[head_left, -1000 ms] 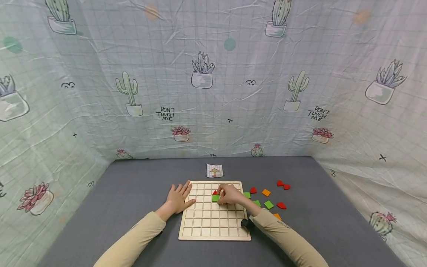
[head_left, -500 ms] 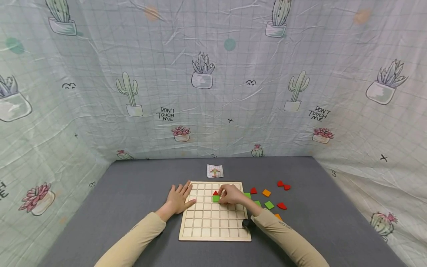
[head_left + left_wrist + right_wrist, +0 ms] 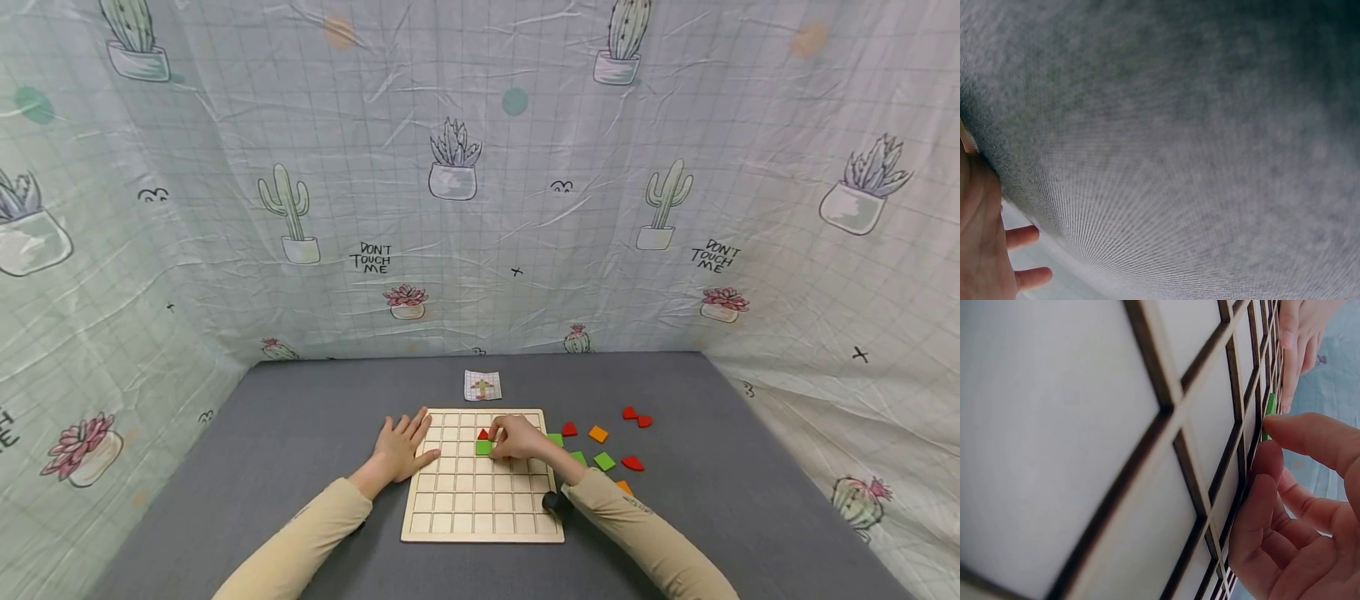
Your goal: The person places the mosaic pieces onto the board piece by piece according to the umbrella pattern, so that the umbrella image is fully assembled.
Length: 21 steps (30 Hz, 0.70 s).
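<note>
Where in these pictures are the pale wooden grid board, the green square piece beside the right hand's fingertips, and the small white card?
Grid board [image 3: 483, 501]: head view, a bare cell.
Green square [image 3: 483, 448]: head view, top face.
White card [image 3: 482, 386]: head view, printed middle.

The backdrop [image 3: 517, 225] is softly lit; in the wrist views, the board [image 3: 1104, 450] is blurred nearby, the tabletop [image 3: 1179, 150] partly shadowed.

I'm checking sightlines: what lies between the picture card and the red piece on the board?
The head view shows, between picture card and red piece, bare table, then the rim and unfilled cells of the wooden board.
</note>
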{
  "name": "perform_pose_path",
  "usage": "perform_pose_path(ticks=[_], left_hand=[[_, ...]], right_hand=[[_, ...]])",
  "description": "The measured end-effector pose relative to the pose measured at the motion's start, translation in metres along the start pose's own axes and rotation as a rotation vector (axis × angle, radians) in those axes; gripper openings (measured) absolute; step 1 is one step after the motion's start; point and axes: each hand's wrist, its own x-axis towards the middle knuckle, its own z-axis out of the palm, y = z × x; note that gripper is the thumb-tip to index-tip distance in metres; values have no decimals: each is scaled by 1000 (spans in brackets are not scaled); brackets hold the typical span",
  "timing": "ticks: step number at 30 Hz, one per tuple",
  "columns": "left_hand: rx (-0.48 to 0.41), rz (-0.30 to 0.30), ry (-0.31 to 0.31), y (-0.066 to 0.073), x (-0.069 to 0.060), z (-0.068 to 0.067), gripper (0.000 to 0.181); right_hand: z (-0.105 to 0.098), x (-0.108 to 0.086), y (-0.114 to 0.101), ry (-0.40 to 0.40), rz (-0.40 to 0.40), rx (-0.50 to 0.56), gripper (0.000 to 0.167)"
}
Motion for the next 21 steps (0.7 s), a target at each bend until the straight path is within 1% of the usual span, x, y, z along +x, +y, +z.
perform_pose_path(ticks=[8, 12, 16, 20, 21], left_hand=[[-3, 3, 10, -1, 1, 3, 69], [16, 12, 9, -1, -1, 1, 69], [16, 13, 9, 0, -3, -2, 68], [-1, 5, 7, 1, -3, -3, 67], [12, 4, 4, 0, -1, 0, 68]], right_hand=[[0, -1, 1, -1, 1, 4, 18], [-3, -1, 2, -18, 20, 62, 19], [-8, -3, 3, -46, 40, 129, 19], [-10, -6, 4, -55, 34, 143, 17], [-11, -7, 4, -56, 30, 145, 16]])
